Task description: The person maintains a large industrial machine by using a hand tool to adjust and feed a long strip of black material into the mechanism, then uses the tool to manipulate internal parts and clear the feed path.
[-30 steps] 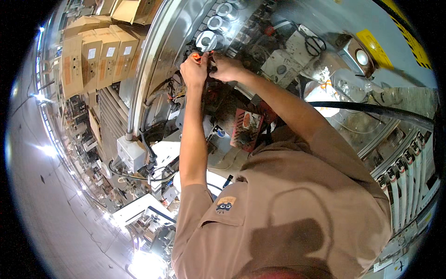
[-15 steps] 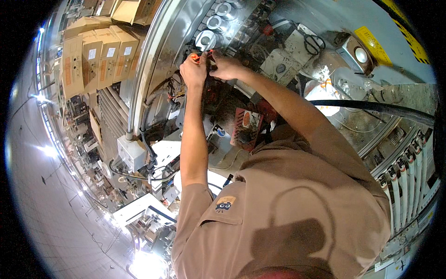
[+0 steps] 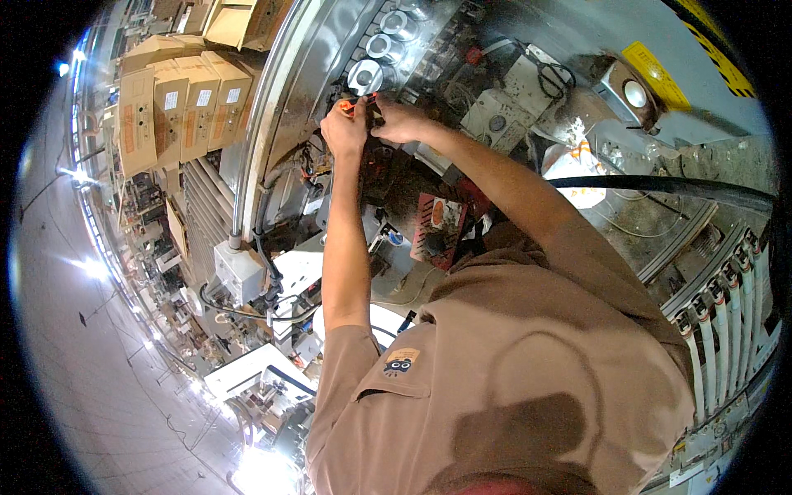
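Note:
Both my arms reach up to the machine at the top middle. My left hand (image 3: 343, 130) is closed, thumb up, around a small bright orange-red piece (image 3: 346, 107) whose kind I cannot make out. Just right of it, my right hand (image 3: 401, 122) has its fingers curled inward. Another bit of orange-red shows at its fingertips, and what it grips is hidden. Directly beyond my hands stands a round metal cylinder (image 3: 365, 77) with a hole in its end, and two similar metal cylinders (image 3: 384, 47) follow in a row.
Scissors (image 3: 554, 80) with dark handles lie on the right, near a pressure gauge (image 3: 497, 123). A red drill-bit-like holder block (image 3: 437, 229) sits below my right arm. A black hose (image 3: 660, 188) crosses at right. Cardboard boxes (image 3: 177, 107) are stacked at left beyond the metal frame.
The view has shifted slightly, moving the boxes and cylinders a little in the picture. My hands stay together at nearly the same spot, with the orange-red piece still in the left.

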Action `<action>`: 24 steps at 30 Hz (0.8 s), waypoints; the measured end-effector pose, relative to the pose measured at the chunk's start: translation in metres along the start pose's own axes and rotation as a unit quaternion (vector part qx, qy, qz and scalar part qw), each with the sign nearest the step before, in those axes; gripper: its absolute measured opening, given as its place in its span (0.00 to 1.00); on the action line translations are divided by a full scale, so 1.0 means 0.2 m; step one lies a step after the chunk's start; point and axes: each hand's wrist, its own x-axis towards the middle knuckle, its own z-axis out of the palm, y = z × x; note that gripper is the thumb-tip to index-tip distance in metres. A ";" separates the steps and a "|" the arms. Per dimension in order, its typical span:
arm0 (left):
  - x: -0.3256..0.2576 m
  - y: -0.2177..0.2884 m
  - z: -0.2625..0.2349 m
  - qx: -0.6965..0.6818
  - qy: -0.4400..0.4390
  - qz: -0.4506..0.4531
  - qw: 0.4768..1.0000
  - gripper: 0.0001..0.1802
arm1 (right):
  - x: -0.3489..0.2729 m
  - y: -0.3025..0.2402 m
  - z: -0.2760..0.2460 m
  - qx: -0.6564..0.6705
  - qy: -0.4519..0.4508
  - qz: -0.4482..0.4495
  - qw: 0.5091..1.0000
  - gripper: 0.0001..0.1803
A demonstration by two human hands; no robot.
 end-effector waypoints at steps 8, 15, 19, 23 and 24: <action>-0.01 -0.03 -0.07 0.000 0.020 -0.013 1.000 0.27 | 0.05 0.01 0.04 0.264 0.056 -0.095 0.958 0.50; -0.28 0.21 -0.33 -0.541 0.028 -0.188 0.819 0.18 | -0.33 -0.01 -0.28 0.611 0.144 -0.082 0.774 0.42; -0.39 0.16 -0.38 -0.526 -0.005 -0.177 0.832 0.17 | -0.43 0.02 -0.40 0.539 0.041 -0.120 0.833 0.29; -0.47 0.18 -0.44 -0.497 -0.026 -0.154 0.853 0.18 | -0.46 0.02 -0.42 0.417 0.081 -0.092 0.901 0.19; -0.49 0.18 -0.45 -0.489 -0.033 -0.146 0.859 0.18 | -0.45 0.03 -0.41 0.395 0.103 -0.147 0.901 0.15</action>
